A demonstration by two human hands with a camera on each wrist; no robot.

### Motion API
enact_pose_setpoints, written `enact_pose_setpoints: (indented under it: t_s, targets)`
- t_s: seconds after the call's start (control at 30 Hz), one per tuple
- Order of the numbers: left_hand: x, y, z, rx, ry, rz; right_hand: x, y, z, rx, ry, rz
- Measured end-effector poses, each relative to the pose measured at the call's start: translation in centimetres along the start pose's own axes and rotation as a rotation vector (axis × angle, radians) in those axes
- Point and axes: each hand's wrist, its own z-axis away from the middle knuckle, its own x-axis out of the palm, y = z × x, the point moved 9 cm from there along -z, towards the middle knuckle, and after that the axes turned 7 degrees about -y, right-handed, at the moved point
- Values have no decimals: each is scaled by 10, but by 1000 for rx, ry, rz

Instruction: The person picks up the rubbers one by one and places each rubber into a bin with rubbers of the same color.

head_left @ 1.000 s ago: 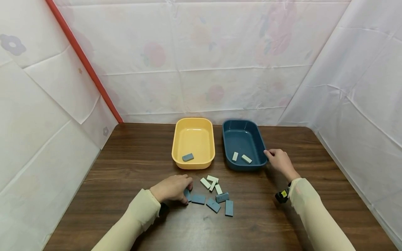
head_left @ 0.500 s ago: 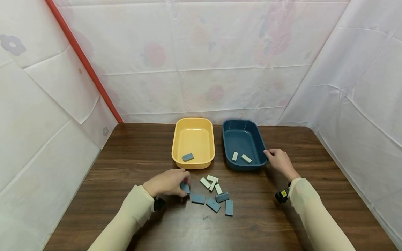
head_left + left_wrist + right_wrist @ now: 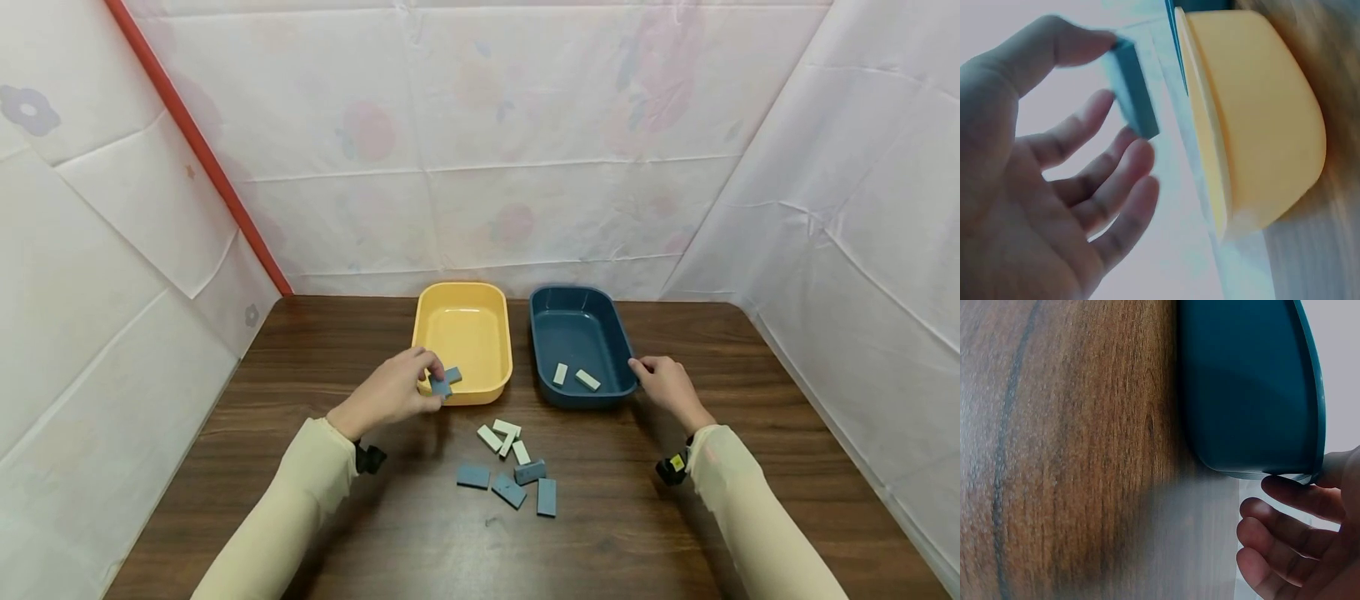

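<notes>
My left hand [image 3: 390,388] pinches a blue-grey rectangular block [image 3: 1132,90] between thumb and fingertips, over the near-left rim of the yellow tray [image 3: 491,342]. A second blue-grey block [image 3: 453,375] lies inside that tray, partly covered by the held one. At the right, my right hand [image 3: 670,390] pinches the near-right rim of the dark blue tray [image 3: 1247,387] between thumb and index finger, its other fingers loosely curled below. Two cream blocks, one of them this cream block [image 3: 588,380], lie in the dark blue tray.
On the wooden table [image 3: 600,533], several cream blocks [image 3: 491,438] lie in a loose heap in front of the trays. Several blue-grey blocks [image 3: 473,476] are spread nearer to me. A white patterned sheet [image 3: 465,150] hangs behind, with more sheeting at both sides.
My left hand has lifted a blue-grey block off the table at the left of the group and carried it forward to the yellow tray's rim. The right hand has stayed on the dark blue tray.
</notes>
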Motion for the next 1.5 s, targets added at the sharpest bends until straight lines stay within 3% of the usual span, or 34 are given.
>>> enact_pose_setpoints:
  t_s: [0.17, 0.4, 0.63, 0.83, 1.27, 1.5]
  targets:
    - [-12, -19, -12, -66, 76, 6, 1, 0, 0, -1, 4, 5]
    - [-15, -43, -28, -120, 91, -63, 1, 1, -3, -2, 14, 0]
    - [-12, -51, -47, -95, 80, -181, -1, 1, -3, 3, 11, 2]
    - [-6, -52, -63, -73, 31, -245, 1, 0, 0, 1, -3, -13]
    - [14, -55, -84, -95, -41, -328, 6, 2, 1, -5, -5, -25]
    - [24, -60, -90, -152, -73, -322, 7, 2, 2, -2, -19, -22]
